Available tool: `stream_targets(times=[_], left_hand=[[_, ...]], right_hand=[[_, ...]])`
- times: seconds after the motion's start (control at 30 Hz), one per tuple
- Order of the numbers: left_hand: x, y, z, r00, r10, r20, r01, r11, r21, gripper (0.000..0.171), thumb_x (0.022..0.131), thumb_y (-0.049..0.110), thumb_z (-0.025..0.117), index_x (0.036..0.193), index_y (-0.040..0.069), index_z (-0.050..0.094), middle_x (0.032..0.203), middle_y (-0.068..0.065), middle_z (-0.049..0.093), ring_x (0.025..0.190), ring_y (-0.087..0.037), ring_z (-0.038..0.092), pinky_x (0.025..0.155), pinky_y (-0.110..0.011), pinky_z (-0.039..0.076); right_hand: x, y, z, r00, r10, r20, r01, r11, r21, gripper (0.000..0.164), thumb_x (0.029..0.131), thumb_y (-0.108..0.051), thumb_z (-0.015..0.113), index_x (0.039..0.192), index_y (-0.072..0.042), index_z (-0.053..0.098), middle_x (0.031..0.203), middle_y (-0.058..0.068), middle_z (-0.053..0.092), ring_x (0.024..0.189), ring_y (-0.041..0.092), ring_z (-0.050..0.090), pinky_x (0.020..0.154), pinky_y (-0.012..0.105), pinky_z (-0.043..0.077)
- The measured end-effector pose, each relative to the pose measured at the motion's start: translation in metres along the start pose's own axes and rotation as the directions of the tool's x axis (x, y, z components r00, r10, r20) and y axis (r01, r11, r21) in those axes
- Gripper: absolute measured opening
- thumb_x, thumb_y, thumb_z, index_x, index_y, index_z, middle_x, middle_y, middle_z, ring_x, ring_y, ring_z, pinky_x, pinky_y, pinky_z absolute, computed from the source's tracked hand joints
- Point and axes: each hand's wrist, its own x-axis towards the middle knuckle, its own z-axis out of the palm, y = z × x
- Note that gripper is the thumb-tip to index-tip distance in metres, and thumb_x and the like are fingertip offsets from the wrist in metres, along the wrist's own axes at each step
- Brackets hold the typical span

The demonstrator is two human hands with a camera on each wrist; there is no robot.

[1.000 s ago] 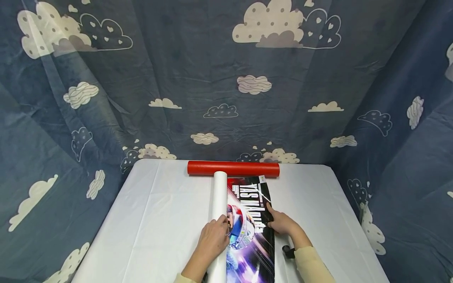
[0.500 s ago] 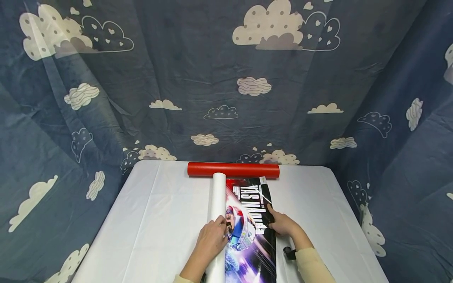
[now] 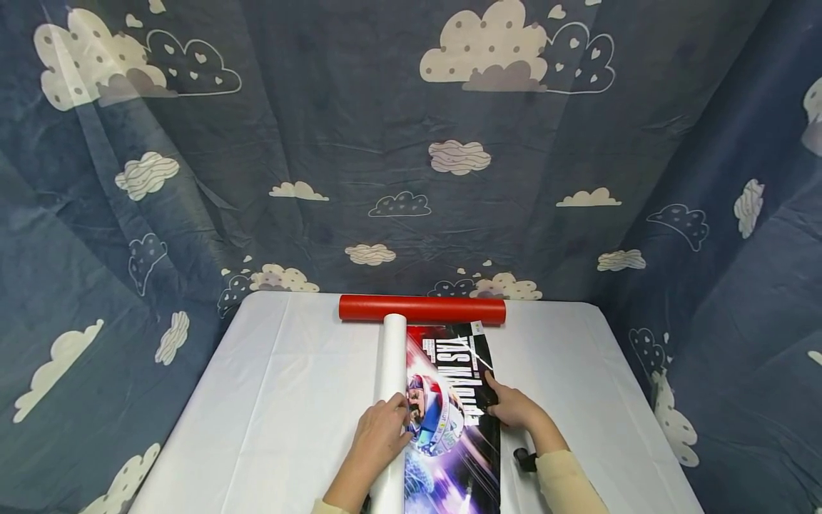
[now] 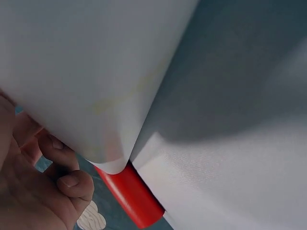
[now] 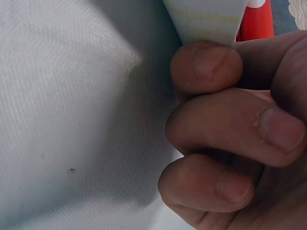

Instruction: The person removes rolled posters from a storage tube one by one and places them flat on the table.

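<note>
In the head view a partly rolled glossy poster [image 3: 452,464] lies lengthwise on the white table, showing a helmeted figure, purple streaks and large white letters. Its left side forms a white roll [image 3: 393,360]. My left hand [image 3: 377,434] holds that roll, its fingers at the roll's right side. My right hand [image 3: 514,408] pinches the poster's right edge. The left wrist view shows the roll's pale underside [image 4: 91,86] beside curled fingers [image 4: 72,184]. In the right wrist view the curled fingers [image 5: 211,120] grip a white paper edge [image 5: 206,21]; the thumb is mostly hidden.
A red tube [image 3: 420,308] lies crosswise at the table's far edge, just beyond the poster's top. The white-covered table [image 3: 308,400] spreads to both sides. Dark blue curtains [image 3: 359,128] with cloud prints hang behind it and along the sides.
The roll and my left hand have shifted slightly left, and a little more of the printed side shows beside the roll. My right hand stays at the right edge.
</note>
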Motion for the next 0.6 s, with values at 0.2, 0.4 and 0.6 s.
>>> stream_targets(times=[0.2, 0.4, 0.6], left_hand=[[0.0000, -0.0010, -0.0024, 0.999, 0.020, -0.038, -0.019, 1.000, 0.020, 0.020, 0.071, 0.015, 0.089, 0.071, 0.018, 0.070, 0.099, 0.010, 0.067, 0.068, -0.009, 0.050, 0.058, -0.019, 0.037], [0.0000, -0.0027, -0.0043, 1.000, 0.011, -0.012, -0.011, 1.000, -0.010, 0.021, 0.072, 0.017, 0.091, 0.071, 0.018, 0.070, 0.098, 0.010, 0.065, 0.070, -0.010, 0.051, 0.060, -0.021, 0.039], [0.0017, -0.0027, -0.0050, 1.000, 0.005, 0.029, -0.004, 1.000, -0.023, 0.025, 0.073, 0.025, 0.095, 0.074, 0.017, 0.071, 0.100, 0.010, 0.064, 0.073, -0.009, 0.052, 0.063, -0.022, 0.042]], right_hand=[[-0.0013, 0.0011, -0.0008, 1.000, 0.015, 0.004, -0.015, 1.000, -0.010, 0.086, 0.091, -0.008, 0.068, 0.167, -0.005, 0.028, 0.143, 0.032, 0.060, 0.104, 0.037, 0.062, 0.090, 0.052, 0.048], [-0.0001, 0.0041, -0.0005, 1.000, 0.015, 0.003, -0.015, 1.000, -0.013, 0.086, 0.091, -0.008, 0.068, 0.167, -0.004, 0.028, 0.137, 0.030, 0.062, 0.101, 0.036, 0.063, 0.088, 0.050, 0.049], [-0.0003, 0.0047, -0.0027, 1.000, 0.022, 0.006, -0.022, 1.000, -0.017, 0.086, 0.091, -0.009, 0.068, 0.167, -0.005, 0.028, 0.133, 0.029, 0.063, 0.093, 0.032, 0.064, 0.087, 0.049, 0.049]])
